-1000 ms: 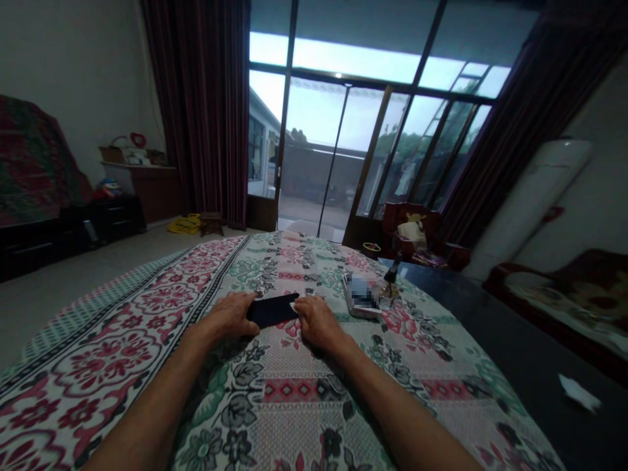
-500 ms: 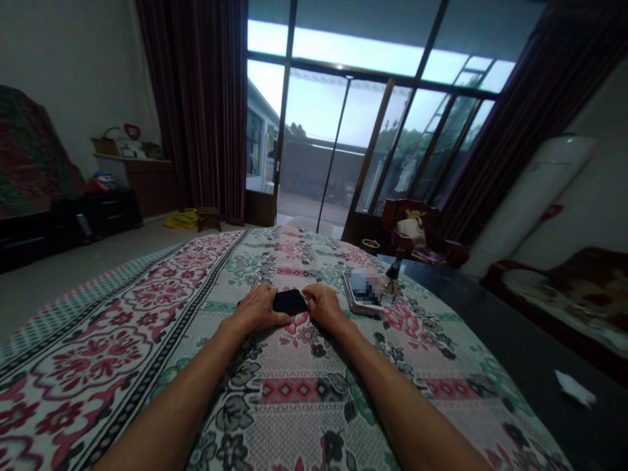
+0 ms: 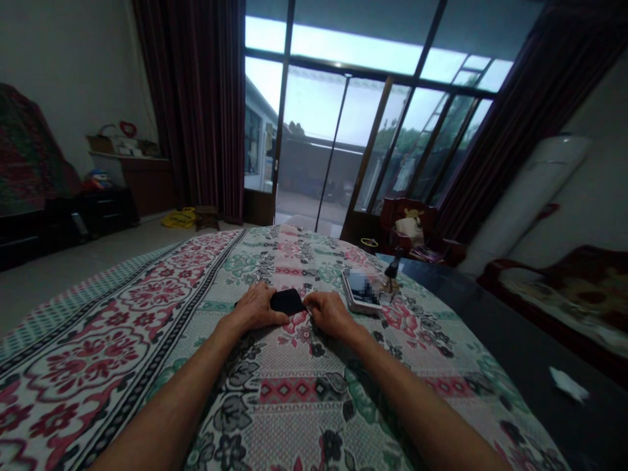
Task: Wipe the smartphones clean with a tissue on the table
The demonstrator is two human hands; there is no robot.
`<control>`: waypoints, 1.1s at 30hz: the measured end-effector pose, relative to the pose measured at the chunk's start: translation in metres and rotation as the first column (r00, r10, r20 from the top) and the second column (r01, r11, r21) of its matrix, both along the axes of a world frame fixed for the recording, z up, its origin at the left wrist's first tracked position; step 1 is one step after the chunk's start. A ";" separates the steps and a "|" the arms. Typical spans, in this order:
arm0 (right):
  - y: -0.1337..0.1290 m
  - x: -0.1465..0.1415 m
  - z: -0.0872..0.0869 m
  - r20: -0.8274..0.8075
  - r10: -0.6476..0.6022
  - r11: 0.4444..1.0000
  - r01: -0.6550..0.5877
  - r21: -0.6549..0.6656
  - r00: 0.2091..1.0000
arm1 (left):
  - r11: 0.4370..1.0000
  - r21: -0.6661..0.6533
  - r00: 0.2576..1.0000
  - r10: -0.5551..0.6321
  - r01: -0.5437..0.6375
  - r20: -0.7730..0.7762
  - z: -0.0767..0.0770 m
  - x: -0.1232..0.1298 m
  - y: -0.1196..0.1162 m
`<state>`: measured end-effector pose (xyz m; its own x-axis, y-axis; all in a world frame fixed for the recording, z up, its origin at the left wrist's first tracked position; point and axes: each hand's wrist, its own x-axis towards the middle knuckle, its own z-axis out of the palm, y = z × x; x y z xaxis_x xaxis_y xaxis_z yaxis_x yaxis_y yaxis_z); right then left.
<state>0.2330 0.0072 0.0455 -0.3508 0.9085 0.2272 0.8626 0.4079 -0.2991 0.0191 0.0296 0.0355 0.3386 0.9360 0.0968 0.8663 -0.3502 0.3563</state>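
A flat, black, rectangular object [image 3: 287, 301], possibly a phone, lies on the patterned tablecloth [image 3: 294, 353] in front of me. My left hand [image 3: 254, 306] covers its left end, holding it down with the fingers over the top and the thumb along the near side. At its right end my right hand [image 3: 328, 313] is closed, thumb and forefinger pinched together at the corner. Whatever is between those fingertips is too small to make out. The far left part of the object is hidden under my left hand.
Right of my right hand lies a flat box [image 3: 362, 291] with a blurred picture on top. Beside it stands a small dark figurine [image 3: 392, 267]. A crumpled white paper [image 3: 568, 384] rests on the dark surface at right. A chair [image 3: 409, 226] stands beyond the table.
My right hand has turned slightly and its fingers are drawn into a tighter pinch at the black object's right end. My left hand stays on the object. The whole view shifts slightly.
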 end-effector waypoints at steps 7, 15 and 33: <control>0.034 -0.026 -0.004 0.007 -0.081 0.996 0.081 0.039 0.997 | 0.999 -0.026 0.999 0.020 -0.021 -0.030 0.002 0.002 -0.001; 0.032 -0.029 0.002 0.081 -0.076 0.997 0.076 0.008 0.994 | 1.000 -0.023 1.000 0.019 -0.019 -0.009 0.002 0.002 -0.002; 0.031 -0.020 -0.011 0.108 -0.025 0.997 0.017 0.071 0.994 | 0.999 -0.013 0.999 0.043 -0.044 -0.033 0.004 0.003 -0.004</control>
